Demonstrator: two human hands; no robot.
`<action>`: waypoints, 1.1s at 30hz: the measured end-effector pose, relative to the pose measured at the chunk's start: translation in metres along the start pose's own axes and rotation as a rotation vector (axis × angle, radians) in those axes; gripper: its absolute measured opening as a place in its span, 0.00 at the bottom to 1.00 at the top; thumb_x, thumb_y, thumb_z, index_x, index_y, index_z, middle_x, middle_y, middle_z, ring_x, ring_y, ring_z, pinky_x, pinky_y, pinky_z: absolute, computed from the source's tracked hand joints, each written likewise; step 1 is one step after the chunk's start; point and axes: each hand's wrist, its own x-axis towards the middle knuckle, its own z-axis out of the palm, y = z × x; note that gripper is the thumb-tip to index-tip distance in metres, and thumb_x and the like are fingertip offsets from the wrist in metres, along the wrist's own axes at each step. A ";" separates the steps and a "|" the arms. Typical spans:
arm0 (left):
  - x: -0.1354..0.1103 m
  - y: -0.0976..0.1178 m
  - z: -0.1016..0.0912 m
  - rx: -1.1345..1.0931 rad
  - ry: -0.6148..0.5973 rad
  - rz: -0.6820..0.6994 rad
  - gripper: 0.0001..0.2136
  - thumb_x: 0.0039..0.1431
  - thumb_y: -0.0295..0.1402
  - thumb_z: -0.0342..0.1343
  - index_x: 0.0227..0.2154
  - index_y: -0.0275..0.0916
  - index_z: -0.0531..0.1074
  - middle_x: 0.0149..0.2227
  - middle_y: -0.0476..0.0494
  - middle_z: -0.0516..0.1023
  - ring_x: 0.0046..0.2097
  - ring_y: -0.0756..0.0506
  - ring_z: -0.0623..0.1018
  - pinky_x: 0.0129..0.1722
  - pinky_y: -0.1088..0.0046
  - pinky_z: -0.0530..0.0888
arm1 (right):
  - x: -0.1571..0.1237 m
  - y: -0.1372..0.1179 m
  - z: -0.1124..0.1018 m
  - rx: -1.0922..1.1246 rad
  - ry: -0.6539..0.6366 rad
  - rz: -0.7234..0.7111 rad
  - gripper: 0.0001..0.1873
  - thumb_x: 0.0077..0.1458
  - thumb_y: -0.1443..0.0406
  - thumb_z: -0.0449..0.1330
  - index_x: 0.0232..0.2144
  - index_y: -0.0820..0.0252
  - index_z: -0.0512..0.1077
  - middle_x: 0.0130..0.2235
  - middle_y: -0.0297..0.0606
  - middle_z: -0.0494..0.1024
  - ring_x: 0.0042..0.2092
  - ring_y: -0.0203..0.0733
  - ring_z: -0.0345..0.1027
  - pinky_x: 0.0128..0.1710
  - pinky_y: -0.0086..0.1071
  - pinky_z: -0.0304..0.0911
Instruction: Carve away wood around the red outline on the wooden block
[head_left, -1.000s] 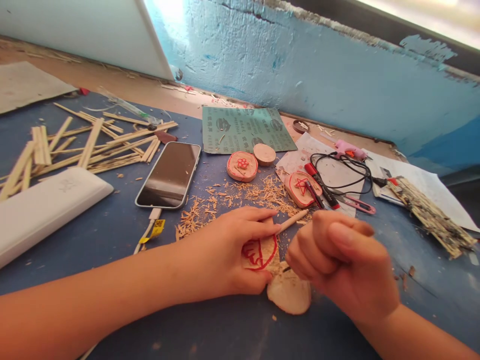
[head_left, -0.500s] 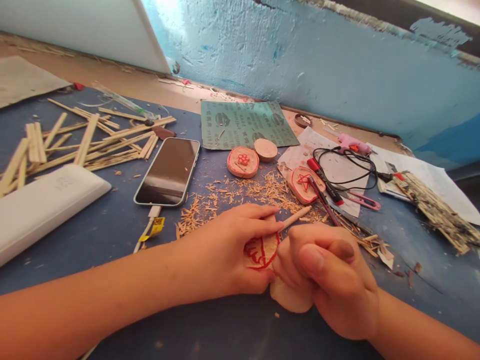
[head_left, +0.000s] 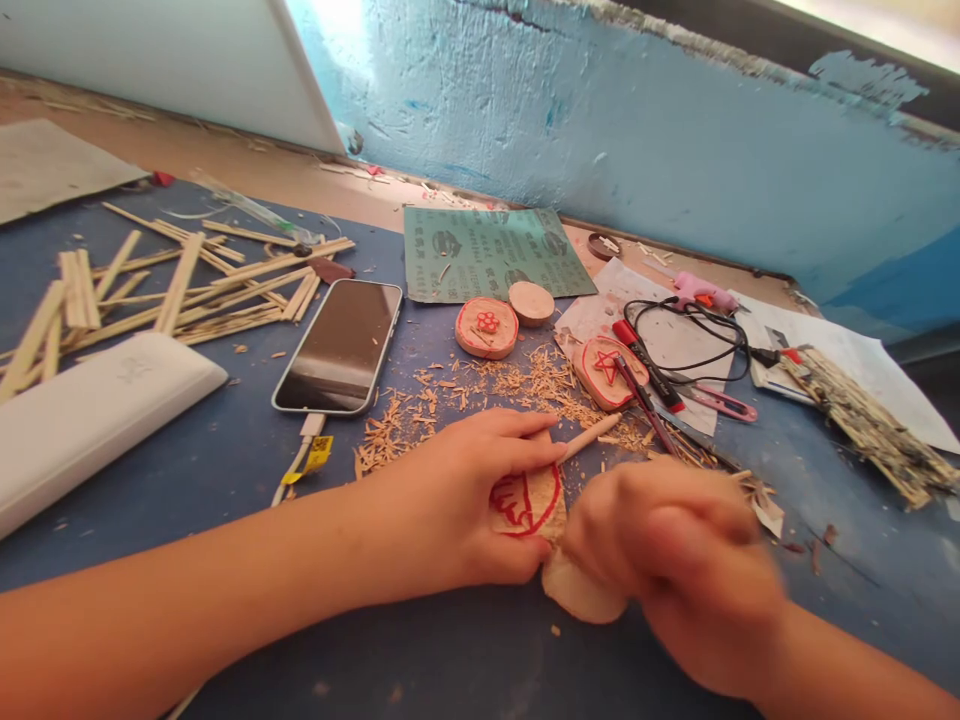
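Observation:
My left hand (head_left: 457, 500) presses down on a round wooden slice (head_left: 534, 500) marked with a red outline and holds it against the blue table (head_left: 225, 470). A thin wooden stick (head_left: 589, 437) pokes out past its fingers. My right hand (head_left: 675, 550) is a closed fist right beside the slice, smeared by motion; what it grips is hidden. Under the fist lies a second pale wooden slice (head_left: 581, 595).
Wood shavings (head_left: 480, 390) lie behind my hands. Behind them are a phone (head_left: 339, 345) on a cable, a white power bank (head_left: 90, 410), a pile of wooden sticks (head_left: 172, 285), green sandpaper (head_left: 487, 255), two red-marked slices (head_left: 486, 327) (head_left: 604, 370), a marker (head_left: 646, 365), a glue gun (head_left: 701, 293).
My right fist has moved back and forth beside the red-marked slice and is now blurred. My left hand has stayed on the slice.

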 end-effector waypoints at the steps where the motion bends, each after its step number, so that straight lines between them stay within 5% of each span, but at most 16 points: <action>1: 0.000 0.000 0.000 0.002 -0.003 -0.002 0.33 0.51 0.40 0.70 0.62 0.41 0.77 0.71 0.34 0.68 0.69 0.33 0.71 0.70 0.54 0.67 | 0.000 0.005 0.000 -0.005 -0.018 0.012 0.24 0.67 0.57 0.59 0.22 0.55 0.56 0.19 0.25 0.49 0.18 0.31 0.42 0.18 0.31 0.42; 10: 0.000 -0.002 0.002 -0.005 0.031 -0.001 0.29 0.51 0.39 0.70 0.58 0.44 0.80 0.70 0.37 0.68 0.68 0.34 0.72 0.69 0.55 0.69 | 0.003 0.007 -0.003 -0.016 -0.046 0.007 0.24 0.68 0.58 0.58 0.22 0.55 0.57 0.19 0.25 0.51 0.19 0.31 0.42 0.19 0.31 0.44; 16: 0.000 -0.002 0.000 0.005 0.014 0.016 0.33 0.51 0.41 0.69 0.62 0.41 0.77 0.70 0.35 0.68 0.69 0.33 0.71 0.68 0.54 0.69 | -0.002 0.001 -0.003 -0.210 -0.033 -0.047 0.29 0.69 0.52 0.60 0.20 0.55 0.54 0.18 0.26 0.51 0.20 0.34 0.48 0.23 0.35 0.50; 21: 0.001 -0.004 0.003 0.017 0.034 0.024 0.33 0.51 0.41 0.70 0.62 0.42 0.77 0.71 0.35 0.68 0.69 0.34 0.71 0.69 0.55 0.69 | 0.003 0.005 -0.010 -0.132 -0.083 -0.050 0.24 0.68 0.58 0.58 0.21 0.55 0.58 0.19 0.25 0.50 0.19 0.32 0.42 0.20 0.33 0.42; 33: 0.002 -0.007 0.003 0.017 0.018 0.062 0.32 0.51 0.40 0.69 0.62 0.42 0.78 0.70 0.35 0.68 0.68 0.34 0.72 0.67 0.56 0.71 | 0.017 0.006 -0.014 -0.028 -0.148 0.051 0.25 0.69 0.60 0.59 0.21 0.56 0.57 0.20 0.25 0.52 0.20 0.30 0.43 0.20 0.30 0.43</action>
